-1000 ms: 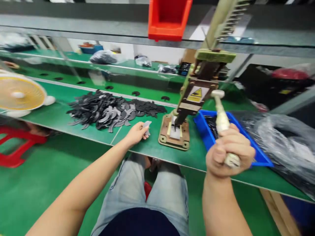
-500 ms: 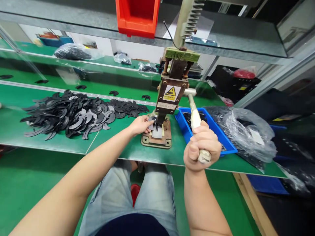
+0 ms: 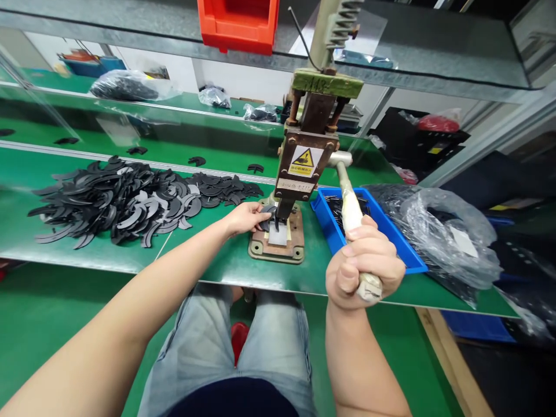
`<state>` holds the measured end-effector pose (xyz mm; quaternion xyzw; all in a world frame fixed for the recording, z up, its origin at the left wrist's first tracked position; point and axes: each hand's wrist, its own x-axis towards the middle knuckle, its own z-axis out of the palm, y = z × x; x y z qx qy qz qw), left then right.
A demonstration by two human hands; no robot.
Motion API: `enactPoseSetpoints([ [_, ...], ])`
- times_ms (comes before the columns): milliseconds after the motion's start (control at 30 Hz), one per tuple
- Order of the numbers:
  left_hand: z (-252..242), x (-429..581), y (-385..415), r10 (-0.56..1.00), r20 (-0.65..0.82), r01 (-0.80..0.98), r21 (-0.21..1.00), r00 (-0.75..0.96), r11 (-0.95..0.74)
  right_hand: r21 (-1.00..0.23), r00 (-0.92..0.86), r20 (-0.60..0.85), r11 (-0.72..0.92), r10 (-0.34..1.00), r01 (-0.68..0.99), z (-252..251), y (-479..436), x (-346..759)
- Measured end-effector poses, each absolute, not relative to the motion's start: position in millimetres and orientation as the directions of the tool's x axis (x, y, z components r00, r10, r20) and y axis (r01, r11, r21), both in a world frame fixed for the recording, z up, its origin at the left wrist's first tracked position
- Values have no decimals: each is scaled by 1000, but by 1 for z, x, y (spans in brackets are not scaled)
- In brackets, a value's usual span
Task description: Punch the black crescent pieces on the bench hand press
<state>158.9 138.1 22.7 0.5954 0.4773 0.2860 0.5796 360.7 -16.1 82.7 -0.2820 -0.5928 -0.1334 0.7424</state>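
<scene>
My left hand [image 3: 247,219] pinches a dark curved piece [image 3: 269,219] at the base of a hand press [image 3: 304,162], under its ram. A pale metal block [image 3: 278,234] sits on the press base, just in front of the piece. My right hand [image 3: 364,263] is wrapped round the taped lever handle [image 3: 351,208] of the press, whose upper end joins the press's right side. A large pile of black curved pieces [image 3: 117,202] lies on the green table to the left of my left hand.
Right of the press stands a blue bin [image 3: 393,237] with dark parts, beside a clear plastic bag [image 3: 452,231]. A red bin [image 3: 238,26] sits on the shelf above. Several curved pieces lie along the green strip behind the pile. The table's front edge runs below my hands.
My right hand and the lever's grip end appear slightly lower and further right. My left hand keeps its pinch on the piece at the press. The camera view has shifted slightly.
</scene>
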Motion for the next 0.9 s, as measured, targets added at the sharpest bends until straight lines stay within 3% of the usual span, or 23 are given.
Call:
enactPoseSetpoints([
  [233, 34, 165, 140, 865, -383, 359, 896, 324, 262, -319, 320, 935, 757, 153, 570, 84, -18, 356],
  [400, 36, 164, 142, 784, -511, 350, 849, 351, 397, -288, 329, 939, 757, 103, 587, 83, -13, 356],
  [533, 30, 163, 140, 789, -490, 287, 869, 372, 404, -239, 313, 949, 756, 48, 609, 93, -8, 356],
  [767, 22, 164, 130, 868, -378, 208, 923, 321, 325, -228, 264, 959, 824, 100, 519, 118, -9, 358],
  [900, 25, 159, 120, 877, -344, 161, 938, 336, 307, -202, 226, 969, 843, 99, 499, 158, 2, 365],
])
